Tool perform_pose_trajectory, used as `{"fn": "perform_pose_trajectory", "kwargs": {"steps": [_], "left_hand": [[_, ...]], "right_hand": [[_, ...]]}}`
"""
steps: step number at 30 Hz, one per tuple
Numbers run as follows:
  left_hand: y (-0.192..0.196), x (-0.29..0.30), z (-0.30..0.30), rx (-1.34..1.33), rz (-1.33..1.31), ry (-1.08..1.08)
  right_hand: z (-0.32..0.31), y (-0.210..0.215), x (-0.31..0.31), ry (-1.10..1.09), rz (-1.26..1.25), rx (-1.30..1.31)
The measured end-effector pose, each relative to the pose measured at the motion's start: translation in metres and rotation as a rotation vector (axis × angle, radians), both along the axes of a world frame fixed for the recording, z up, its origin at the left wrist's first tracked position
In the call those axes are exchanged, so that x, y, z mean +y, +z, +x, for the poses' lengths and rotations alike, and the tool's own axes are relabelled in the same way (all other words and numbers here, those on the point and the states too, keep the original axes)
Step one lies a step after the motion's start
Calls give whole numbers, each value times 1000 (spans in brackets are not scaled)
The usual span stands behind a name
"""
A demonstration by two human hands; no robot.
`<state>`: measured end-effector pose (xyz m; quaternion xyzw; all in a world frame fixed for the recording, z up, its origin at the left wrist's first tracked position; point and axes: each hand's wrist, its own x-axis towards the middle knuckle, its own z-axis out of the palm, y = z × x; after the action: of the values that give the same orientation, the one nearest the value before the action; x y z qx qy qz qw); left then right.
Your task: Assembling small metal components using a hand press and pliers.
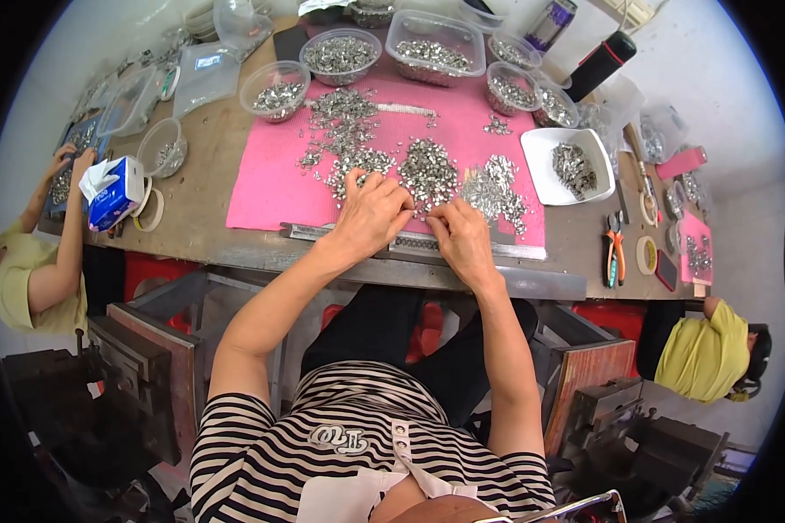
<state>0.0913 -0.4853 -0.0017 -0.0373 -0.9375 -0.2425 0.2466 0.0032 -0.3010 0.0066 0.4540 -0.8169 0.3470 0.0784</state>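
My left hand [371,213] is over the near edge of a pink mat [275,179], thumb and fingertips drawn together. Close to its right, my right hand [464,242] has thumb and index finger pinched. Anything between the fingers of either hand is too small to make out. Below both hands a long metal bar [523,251] runs along the mat's front edge, with a patterned strip between the hands. Just beyond are piles of small shiny metal pieces: a darker pile [427,173], a flatter silver pile [495,190] and a scattered pile [344,118].
Clear plastic tubs [340,57] of metal pieces line the back. A white tray [545,170] with more stands right, near orange-handled pliers [616,248] and a tape roll [646,255]. A tissue pack [116,192] lies left. Co-workers in yellow sit at left [39,270] and right [702,353].
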Motion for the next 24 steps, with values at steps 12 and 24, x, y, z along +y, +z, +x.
{"fn": "perform_pose_trajectory", "kwargs": {"steps": [12,24], "left_hand": [[6,2,-3,-38,-111,-6],[16,-9,34,8,87,-129]], "right_hand": [[0,0,-4,63,10,83],[24,15,7,132,-61,-15]]}}
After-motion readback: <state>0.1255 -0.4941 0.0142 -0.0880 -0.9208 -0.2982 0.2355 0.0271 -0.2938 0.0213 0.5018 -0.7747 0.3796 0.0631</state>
